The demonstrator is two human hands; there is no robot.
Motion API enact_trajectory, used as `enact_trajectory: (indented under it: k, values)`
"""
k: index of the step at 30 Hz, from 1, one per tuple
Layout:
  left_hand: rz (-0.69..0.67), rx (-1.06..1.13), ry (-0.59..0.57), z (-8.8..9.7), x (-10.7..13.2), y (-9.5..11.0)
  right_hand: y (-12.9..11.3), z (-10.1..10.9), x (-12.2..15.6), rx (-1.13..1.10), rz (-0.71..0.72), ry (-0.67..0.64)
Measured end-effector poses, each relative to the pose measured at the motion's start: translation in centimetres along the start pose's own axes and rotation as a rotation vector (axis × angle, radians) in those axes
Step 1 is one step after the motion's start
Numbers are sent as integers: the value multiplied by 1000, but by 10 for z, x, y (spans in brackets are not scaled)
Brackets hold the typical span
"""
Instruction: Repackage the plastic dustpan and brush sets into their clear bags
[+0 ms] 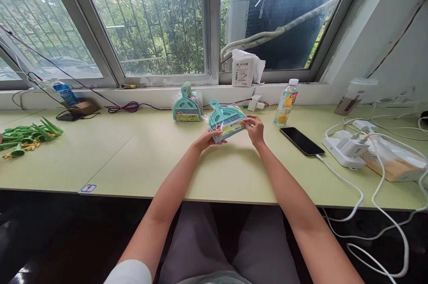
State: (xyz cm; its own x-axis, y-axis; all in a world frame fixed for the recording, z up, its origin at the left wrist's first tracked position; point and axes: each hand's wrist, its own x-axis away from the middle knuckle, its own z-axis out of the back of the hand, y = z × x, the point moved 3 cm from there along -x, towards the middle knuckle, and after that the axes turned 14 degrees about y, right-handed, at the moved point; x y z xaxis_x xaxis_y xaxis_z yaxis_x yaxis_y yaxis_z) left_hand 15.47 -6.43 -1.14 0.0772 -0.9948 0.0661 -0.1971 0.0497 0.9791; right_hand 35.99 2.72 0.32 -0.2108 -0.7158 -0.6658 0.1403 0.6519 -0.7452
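Observation:
A small teal dustpan and brush set (227, 119) in clear plastic wrap is held up just above the table, tilted, its handle pointing to the upper left. My left hand (207, 138) grips its lower left corner, thumb on the front. At the right edge, my right hand (254, 129) pinches the wrapper between thumb and fingers. Close behind on the left, a stack of similar wrapped dustpan sets (187, 104) stands upright against the sill, the front one teal and some behind it reddish.
An orange drink bottle (286, 102) and a charging phone (302, 141) are on the right, beside a power strip (346, 150) with trailing white cables. Green plastic stems (31, 136) lie far left. A white-wrapped box (243, 70) sits on the windowsill.

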Motion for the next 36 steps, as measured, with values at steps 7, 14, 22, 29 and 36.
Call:
enact_trajectory:
  k: [7, 14, 22, 29, 36]
  values:
    - [-35, -28, 125, -5, -3, -7, 0, 1, 1, 18, -39, 3]
    - [-76, -101, 158, -10, 0, 0, -1, 2, 3, 95, 9, 47]
    - [-133, -181, 114, -6, 4, 7, 4, -1, 5, 108, -46, 41]
    - [-120, -145, 29, -5, 5, 2, 28, -2, 10, -121, -741, -320]
    - [-199, -133, 197, -9, 8, 11, 40, 2, 2, -267, -904, -154]
